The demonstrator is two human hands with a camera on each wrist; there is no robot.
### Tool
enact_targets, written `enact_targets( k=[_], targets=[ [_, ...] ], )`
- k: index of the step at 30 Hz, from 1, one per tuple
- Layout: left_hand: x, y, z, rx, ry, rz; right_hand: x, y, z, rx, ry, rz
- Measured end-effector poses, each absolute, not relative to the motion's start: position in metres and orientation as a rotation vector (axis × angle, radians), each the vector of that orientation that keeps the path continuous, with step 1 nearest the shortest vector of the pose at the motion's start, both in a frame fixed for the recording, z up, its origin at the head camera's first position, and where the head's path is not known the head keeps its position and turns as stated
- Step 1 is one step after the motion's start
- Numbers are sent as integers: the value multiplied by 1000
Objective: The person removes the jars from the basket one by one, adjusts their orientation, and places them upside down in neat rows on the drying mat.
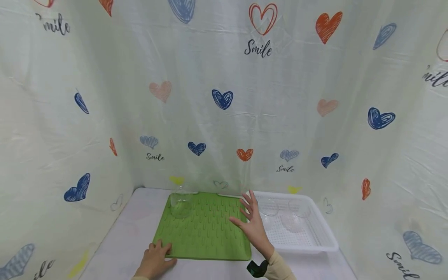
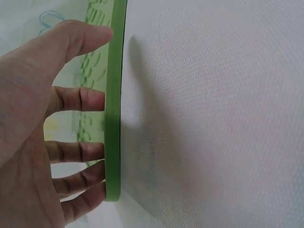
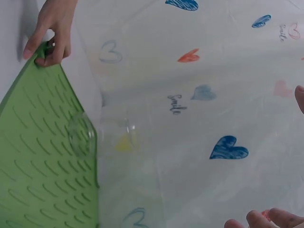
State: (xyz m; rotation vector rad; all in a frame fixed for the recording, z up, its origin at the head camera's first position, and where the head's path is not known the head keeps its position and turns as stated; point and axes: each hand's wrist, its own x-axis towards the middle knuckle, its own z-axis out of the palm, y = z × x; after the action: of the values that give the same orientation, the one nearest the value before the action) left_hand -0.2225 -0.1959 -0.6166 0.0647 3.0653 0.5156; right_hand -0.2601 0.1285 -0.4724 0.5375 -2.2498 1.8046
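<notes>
My left hand (image 1: pixel 155 259) rests on the near left corner of a green ridged drying mat (image 1: pixel 210 233). In the left wrist view its fingers (image 2: pixel 85 99) are fairly straight, tips on the mat, and the thumb comes to the front edge. A clear glass (image 1: pixel 181 204) stands on the mat's back left part. Above the right edge of the mat my right hand (image 1: pixel 253 225) is raised with fingers spread and nothing in it. The right wrist view shows only bits of this hand's fingers (image 3: pixel 280 218).
A white perforated basket (image 1: pixel 320 233) stands right of the mat and holds two clear glass vessels, a left one (image 1: pixel 268 208) and a right one (image 1: pixel 294 221). White cloth covers the table (image 1: pixel 126 241). A curtain printed with hearts (image 1: pixel 196 116) closes off the back and both sides.
</notes>
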Motion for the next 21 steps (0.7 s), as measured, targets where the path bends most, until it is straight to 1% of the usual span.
enact_targets(
  k=[4,8,15,21],
  targets=[
    [-222,-195,-618,87,3097,516,-254,152,-483,427,-2222,1830],
    [-222,-196,-620,85,3102,512,-252,171,-494,374,-2184,1839],
    [-226,-194,-622,51,3055,483,-249,203,-504,243,-2158,1787],
    [-225,-193,-618,74,3077,490,-243,226,-512,96,-2185,1750]
  ],
)
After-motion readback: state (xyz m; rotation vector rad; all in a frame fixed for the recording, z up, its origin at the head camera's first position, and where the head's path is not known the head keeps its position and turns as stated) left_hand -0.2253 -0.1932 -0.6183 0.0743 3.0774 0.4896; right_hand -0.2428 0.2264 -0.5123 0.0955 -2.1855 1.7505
